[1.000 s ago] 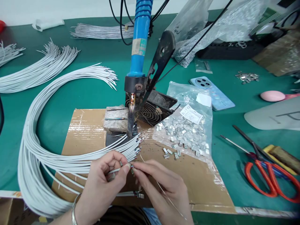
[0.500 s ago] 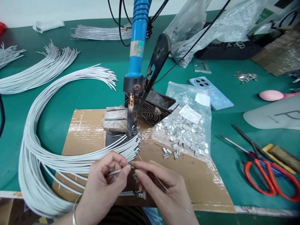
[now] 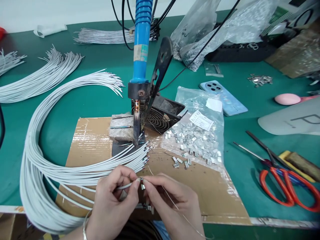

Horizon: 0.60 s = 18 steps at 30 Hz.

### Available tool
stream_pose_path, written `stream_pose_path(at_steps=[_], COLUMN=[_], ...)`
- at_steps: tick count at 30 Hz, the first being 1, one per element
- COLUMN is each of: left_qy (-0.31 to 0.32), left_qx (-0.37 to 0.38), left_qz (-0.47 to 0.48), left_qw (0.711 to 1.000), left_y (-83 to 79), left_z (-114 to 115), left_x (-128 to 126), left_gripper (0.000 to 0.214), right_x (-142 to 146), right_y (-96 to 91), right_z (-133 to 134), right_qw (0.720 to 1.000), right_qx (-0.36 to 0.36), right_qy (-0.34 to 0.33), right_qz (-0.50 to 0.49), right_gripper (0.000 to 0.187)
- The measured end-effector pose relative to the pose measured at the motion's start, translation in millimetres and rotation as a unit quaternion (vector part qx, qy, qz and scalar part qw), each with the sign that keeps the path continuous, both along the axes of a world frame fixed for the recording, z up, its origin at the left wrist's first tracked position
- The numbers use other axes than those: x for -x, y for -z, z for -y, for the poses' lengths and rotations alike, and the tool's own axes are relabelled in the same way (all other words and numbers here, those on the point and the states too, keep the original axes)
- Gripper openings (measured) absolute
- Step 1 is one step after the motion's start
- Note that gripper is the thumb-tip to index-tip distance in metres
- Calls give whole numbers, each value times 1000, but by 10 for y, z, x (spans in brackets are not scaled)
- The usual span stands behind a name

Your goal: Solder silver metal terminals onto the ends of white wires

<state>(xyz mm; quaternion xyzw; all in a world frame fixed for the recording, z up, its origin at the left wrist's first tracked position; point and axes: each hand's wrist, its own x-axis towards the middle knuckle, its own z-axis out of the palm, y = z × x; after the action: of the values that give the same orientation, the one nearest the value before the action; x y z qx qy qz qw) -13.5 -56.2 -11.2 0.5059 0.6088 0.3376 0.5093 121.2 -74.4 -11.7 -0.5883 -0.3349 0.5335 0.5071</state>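
Note:
My left hand [image 3: 116, 196] is closed round a white cable [image 3: 124, 186], pinching it close to its tip between thumb and forefinger. My right hand [image 3: 172, 203] meets it there, thumb and forefinger pinched on the cable's end, whose fine wires are mostly hidden by the fingertips. Just below the fingertips shows a small metal connector [image 3: 143, 187]; what supports it I cannot make out. A thin solder wire [image 3: 171, 200] runs across my right hand and trails down past the wrist. Behind my hands, a bundle of white cables [image 3: 105, 170] ends near the soldering iron [image 3: 136, 123].
The blue-handled iron stands tip down on a stand beside a small fan [image 3: 160, 116]. Loose connectors [image 3: 180, 161] spill from a plastic bag [image 3: 200, 140] onto cardboard [image 3: 215, 196]. At right lie red-handled scissors [image 3: 275, 186], a screwdriver [image 3: 250, 151] and a phone [image 3: 225, 96].
The fingertips of both hands have drawn closer together at the cable's end. The whole view has shifted slightly, and the connector below the fingers now looks brighter.

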Motion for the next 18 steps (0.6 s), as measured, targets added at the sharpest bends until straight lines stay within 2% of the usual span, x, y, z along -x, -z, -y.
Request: stream_pose_path(at_steps=[3,9,13,18], left_qy=[13,-24,-37,-33], left_qx=[10,45,75,98], left_qz=[12,46,71,46], left_qw=[1000,998,994,994], left_y=[41,2,-92,-150], left_z=[-18,-102,-140,-143], left_x=[50,64,32,34], left_gripper=[14,15,17,18], right_x=[-16,-66,-35,-1], right_y=[-1,-12,-37,-36], right_z=[-3,-13,-21,-27], right_qw=[999,987,985,991], right_qx=[28,85,79,43], right_qy=[24,129,138,116], right_qz=[-13,-51,-64,-45], right_gripper=[11,10,10,6])
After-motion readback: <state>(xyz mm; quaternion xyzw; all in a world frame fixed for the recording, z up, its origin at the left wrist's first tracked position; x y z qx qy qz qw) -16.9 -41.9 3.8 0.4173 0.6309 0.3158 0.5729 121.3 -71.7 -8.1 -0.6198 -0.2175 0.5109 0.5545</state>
